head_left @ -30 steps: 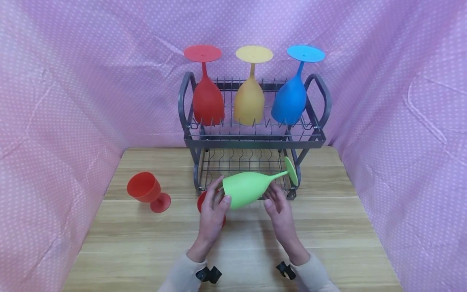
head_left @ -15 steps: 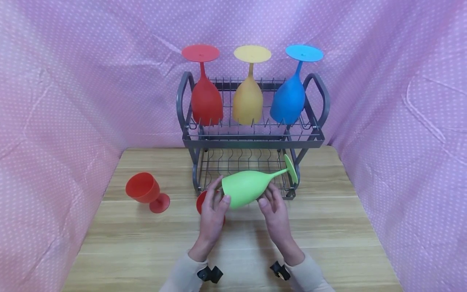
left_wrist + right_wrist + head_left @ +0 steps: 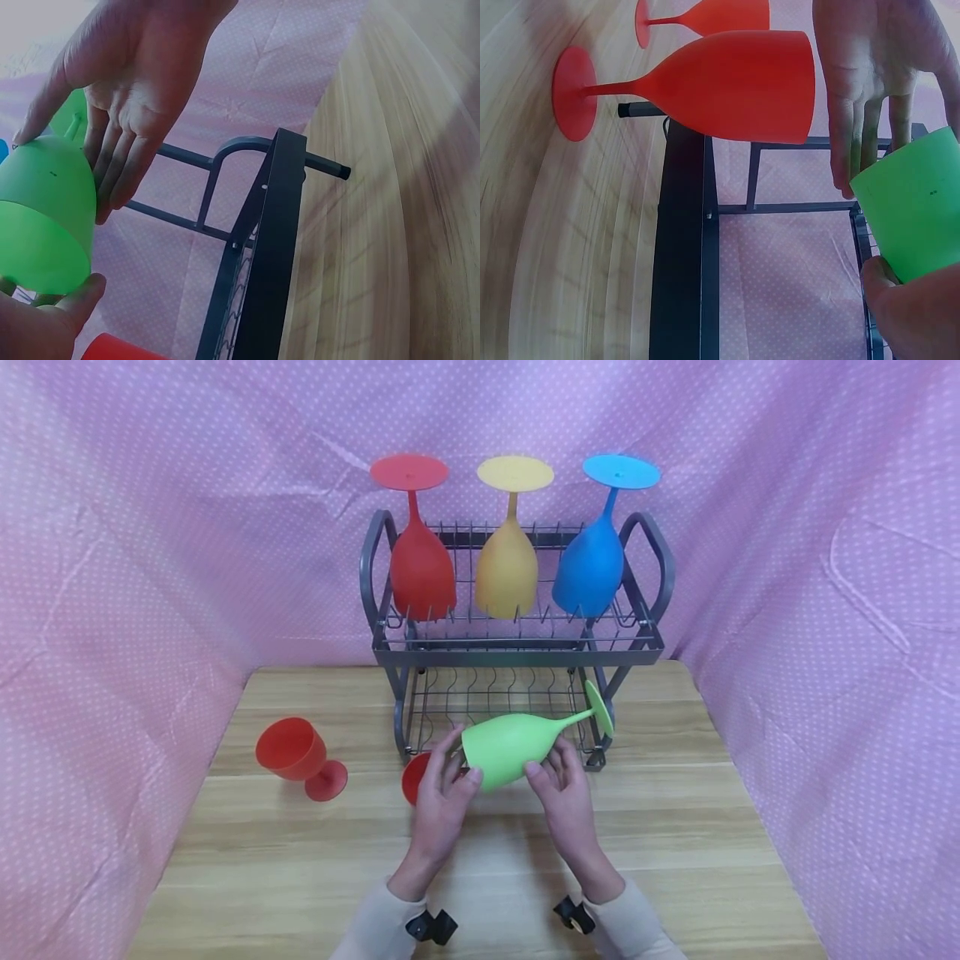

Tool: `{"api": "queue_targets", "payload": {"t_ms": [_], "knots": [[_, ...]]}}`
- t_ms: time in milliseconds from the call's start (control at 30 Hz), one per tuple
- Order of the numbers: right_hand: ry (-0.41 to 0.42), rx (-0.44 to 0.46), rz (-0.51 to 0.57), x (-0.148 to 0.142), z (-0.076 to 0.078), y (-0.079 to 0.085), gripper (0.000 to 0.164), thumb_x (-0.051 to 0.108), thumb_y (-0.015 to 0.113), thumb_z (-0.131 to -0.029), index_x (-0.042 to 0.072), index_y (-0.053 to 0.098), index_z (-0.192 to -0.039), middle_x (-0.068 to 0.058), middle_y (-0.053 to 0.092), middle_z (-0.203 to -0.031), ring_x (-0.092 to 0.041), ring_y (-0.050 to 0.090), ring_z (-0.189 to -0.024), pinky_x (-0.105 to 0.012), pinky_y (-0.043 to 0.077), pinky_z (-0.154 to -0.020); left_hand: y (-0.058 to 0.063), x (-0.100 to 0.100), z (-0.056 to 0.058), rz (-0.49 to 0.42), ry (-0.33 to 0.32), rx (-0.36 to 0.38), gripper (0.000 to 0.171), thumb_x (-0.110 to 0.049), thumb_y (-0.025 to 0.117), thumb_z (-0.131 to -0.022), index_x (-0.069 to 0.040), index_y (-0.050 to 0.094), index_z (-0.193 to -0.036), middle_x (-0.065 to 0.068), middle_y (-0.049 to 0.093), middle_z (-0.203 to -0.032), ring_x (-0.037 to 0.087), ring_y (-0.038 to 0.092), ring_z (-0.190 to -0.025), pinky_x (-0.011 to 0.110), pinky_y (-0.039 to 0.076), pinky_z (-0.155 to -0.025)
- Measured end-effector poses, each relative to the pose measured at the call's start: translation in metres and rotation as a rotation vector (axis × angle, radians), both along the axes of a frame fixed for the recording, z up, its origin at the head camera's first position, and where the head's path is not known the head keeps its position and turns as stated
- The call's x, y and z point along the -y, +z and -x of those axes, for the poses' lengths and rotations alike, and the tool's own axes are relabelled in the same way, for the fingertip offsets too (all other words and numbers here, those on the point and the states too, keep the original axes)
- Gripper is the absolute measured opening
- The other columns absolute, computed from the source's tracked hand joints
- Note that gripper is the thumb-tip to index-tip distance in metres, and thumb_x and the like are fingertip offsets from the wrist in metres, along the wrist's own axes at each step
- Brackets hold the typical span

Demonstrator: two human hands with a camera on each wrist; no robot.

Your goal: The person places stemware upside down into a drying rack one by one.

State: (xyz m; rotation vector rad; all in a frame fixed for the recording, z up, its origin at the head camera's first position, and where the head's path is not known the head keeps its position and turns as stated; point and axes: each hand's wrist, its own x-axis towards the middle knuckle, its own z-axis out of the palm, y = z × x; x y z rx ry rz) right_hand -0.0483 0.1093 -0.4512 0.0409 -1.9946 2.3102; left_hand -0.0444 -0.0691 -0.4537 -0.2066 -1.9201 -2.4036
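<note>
Between both hands lies a green wine glass (image 3: 513, 745), held on its side above the table, its mouth to the left and its foot up at the right. My left hand (image 3: 438, 817) grips the rim end with thumb and fingers. The bowl near the stem is held by my right hand (image 3: 566, 806), thumb in front and fingers beneath. In the left wrist view the right thumb presses the green bowl (image 3: 52, 169). Partly hidden behind my left hand stands a red wine glass (image 3: 416, 778); the right wrist view shows it upright (image 3: 735, 86).
A two-tier dark dish rack (image 3: 517, 657) stands at the back. On its upper tier, upside down, are a red glass (image 3: 422, 568), a yellow glass (image 3: 507, 568) and a blue glass (image 3: 590, 568). Another red glass (image 3: 291, 750) stands at the left. Pink dotted cloth (image 3: 825, 568) surrounds the table.
My right hand has shifted left and its thumb has come in against the green bowl. The green wine glass stays almost in place, and the head view has drifted slightly.
</note>
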Motion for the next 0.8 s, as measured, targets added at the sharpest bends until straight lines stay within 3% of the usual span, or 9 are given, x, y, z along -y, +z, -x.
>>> {"api": "queue_targets", "payload": {"t_ms": [167, 367, 667, 800], "knots": [[-0.007, 0.011, 0.007, -0.002, 0.001, -0.001, 0.06, 0.005, 0.063, -0.098, -0.003, 0.036, -0.151, -0.022, 0.046, -0.153, -0.034, 0.047, -0.141, -0.028, 0.045, -0.11, 0.0, -0.001, -0.001, 0.003, -0.019, -0.008, 0.064, -0.015, 0.062, -0.099, -0.016, 0.037, -0.158, 0.004, 0.036, -0.163, 0.03, 0.04, -0.148, 0.036, 0.052, -0.102], [-0.025, 0.031, 0.007, -0.008, 0.001, 0.001, 0.063, 0.004, 0.064, -0.099, -0.004, 0.032, -0.154, -0.022, 0.043, -0.156, -0.034, 0.044, -0.144, -0.025, 0.044, -0.11, -0.001, -0.003, -0.003, 0.011, -0.045, -0.03, 0.069, -0.012, 0.061, -0.1, -0.013, 0.03, -0.162, 0.006, 0.031, -0.167, 0.032, 0.034, -0.152, 0.037, 0.04, -0.114], [-0.069, 0.019, -0.016, -0.025, 0.003, -0.002, 0.061, 0.002, 0.061, -0.099, -0.002, 0.034, -0.153, -0.018, 0.044, -0.155, -0.031, 0.042, -0.144, -0.023, 0.043, -0.111, -0.004, -0.007, -0.009, 0.19, -0.021, -0.126, 0.065, -0.017, 0.058, -0.102, -0.015, 0.032, -0.162, 0.005, 0.032, -0.167, 0.034, 0.034, -0.152, 0.051, 0.033, -0.118], [-0.083, 0.028, -0.025, -0.033, 0.004, -0.003, 0.06, 0.002, 0.061, -0.101, -0.001, 0.033, -0.154, -0.016, 0.043, -0.155, -0.031, 0.042, -0.145, -0.022, 0.043, -0.11, -0.005, -0.008, -0.01, 0.227, -0.014, -0.165, 0.067, -0.014, 0.058, -0.101, -0.016, 0.032, -0.162, 0.002, 0.032, -0.167, 0.029, 0.032, -0.153, 0.045, 0.035, -0.118]]}}
